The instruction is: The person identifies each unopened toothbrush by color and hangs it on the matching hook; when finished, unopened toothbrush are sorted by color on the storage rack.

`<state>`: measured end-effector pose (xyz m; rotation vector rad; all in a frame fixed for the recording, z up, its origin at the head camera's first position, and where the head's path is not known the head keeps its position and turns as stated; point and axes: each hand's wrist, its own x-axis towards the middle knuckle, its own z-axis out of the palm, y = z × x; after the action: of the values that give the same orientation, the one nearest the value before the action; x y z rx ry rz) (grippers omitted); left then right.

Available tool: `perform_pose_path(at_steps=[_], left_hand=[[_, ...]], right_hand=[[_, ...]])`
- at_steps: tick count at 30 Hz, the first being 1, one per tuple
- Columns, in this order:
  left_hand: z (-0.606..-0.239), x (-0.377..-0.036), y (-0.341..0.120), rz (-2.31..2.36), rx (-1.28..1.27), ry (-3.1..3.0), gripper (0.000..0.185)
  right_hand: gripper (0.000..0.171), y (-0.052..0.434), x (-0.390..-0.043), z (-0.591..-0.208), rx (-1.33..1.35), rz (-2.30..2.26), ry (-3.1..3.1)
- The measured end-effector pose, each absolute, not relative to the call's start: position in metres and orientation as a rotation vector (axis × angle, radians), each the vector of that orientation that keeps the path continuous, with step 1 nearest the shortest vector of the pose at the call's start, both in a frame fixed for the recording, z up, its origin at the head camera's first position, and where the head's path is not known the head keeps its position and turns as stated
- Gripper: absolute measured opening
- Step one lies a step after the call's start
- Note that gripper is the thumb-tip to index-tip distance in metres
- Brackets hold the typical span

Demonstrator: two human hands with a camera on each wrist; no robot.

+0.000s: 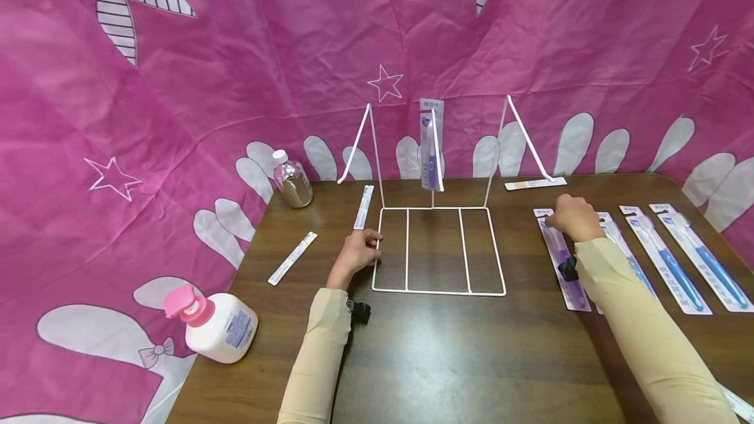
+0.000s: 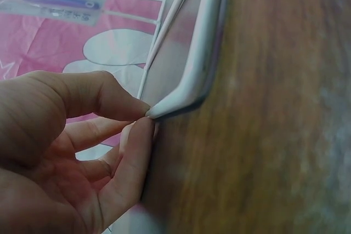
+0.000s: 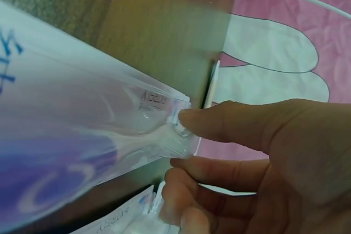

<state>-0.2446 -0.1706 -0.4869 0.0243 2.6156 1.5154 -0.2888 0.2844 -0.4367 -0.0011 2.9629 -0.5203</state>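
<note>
My left hand pinches the left side bar of a white wire display rack between thumb and fingers; the left wrist view shows the fingertips on the white wire. From one of the rack's upright hooks hangs a packaged toothbrush with a purple handle. Over on the right, my right hand holds the top end of another purple toothbrush pack. Close up, the right thumb lies on the clear plastic of this pack, with fingers beneath it.
Blue toothbrush packs lie side by side on the right, one partly under my right sleeve. A white pump bottle and a capped clear bottle stand left. Thin white strips lie around the rack. A pink curtain hangs behind.
</note>
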Motion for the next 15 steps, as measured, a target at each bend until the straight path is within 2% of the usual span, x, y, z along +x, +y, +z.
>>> perform_pose_path(at_steps=[6, 15], left_hand=[[-0.487, -0.245, -0.167, 1.495, 0.042, 2.622, 0.035], [-0.487, -0.245, -0.169, 1.510, 0.047, 2.624, 0.035]], right_hand=[[0.043, 0.287, -0.286, -0.437, 0.066, -0.499, 2.962], [0.042, 0.285, -0.276, -0.426, 0.096, -0.526, 2.986]])
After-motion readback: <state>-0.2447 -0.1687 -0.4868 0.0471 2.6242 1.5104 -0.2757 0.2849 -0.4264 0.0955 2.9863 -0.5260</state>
